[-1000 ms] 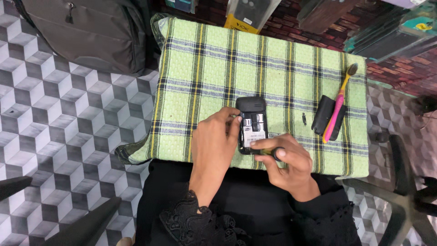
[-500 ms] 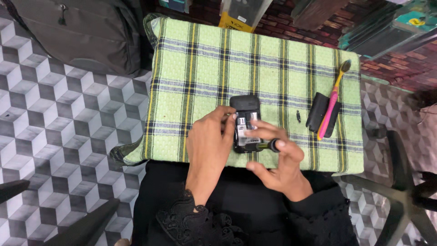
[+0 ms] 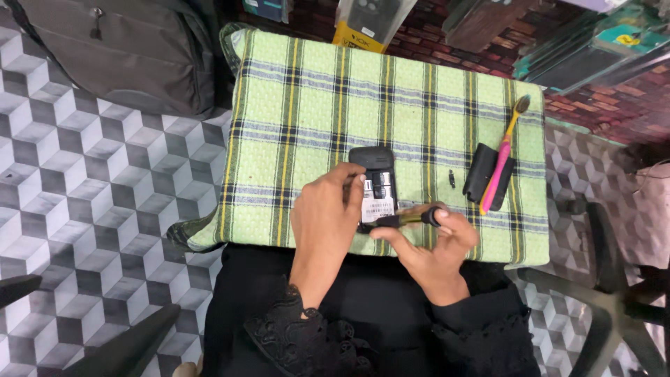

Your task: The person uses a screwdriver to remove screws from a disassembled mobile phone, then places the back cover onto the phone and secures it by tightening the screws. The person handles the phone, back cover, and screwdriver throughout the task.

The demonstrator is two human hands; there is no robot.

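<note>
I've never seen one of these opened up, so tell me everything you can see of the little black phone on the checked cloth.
The phone is small, dark and looks plastic. It lies flat on the green checked cloth with its back cover off, showing the open bay and a pale label inside. The left hand steadies its left edge with the fingertips. The right hand holds a screwdriver with its tip at the phone's lower end. Finer inner parts are too small to tell.

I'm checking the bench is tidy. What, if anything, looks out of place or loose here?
The phone lies open with its back off; the black cover sits apart to the right under a pink toothbrush. A tiny dark piece, perhaps a screw, lies loose on the green plaid cloth between them. Nothing looks spilled or broken.
</note>
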